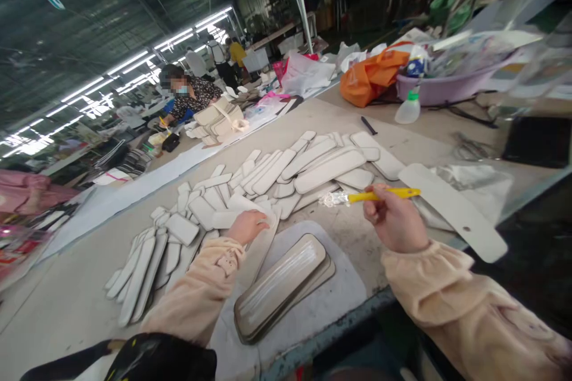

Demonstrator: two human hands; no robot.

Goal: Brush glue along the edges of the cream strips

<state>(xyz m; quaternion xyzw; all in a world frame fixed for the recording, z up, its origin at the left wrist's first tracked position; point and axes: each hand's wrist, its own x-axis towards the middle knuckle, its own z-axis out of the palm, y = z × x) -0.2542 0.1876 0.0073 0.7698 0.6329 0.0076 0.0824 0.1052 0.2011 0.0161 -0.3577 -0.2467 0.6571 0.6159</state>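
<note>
My right hand [395, 217] is closed round the yellow handle of a brush [384, 194]. The brush's head points left and is coated with a clear, glossy substance. My left hand [248, 226] has its fingers curled at a pale flat piece [223, 218] at the near side of the pile; its fingertips are partly hidden. Between my forearms, a long rounded panel [281, 286] with a wet, streaky shine lies on similar panels. Under them is a white sheet [344, 274]. Many pale rounded strips [330, 169] with dark edges lie heaped beyond my hands.
A long pale strip with a hole [451, 208] lies right of my right hand. Farther back are a black marker-like stick [369, 125], a squeeze bottle [407, 108], an orange bag [370, 78] and a purple basin [447, 88]. Across the table sits a person [192, 95] beside stacked pieces.
</note>
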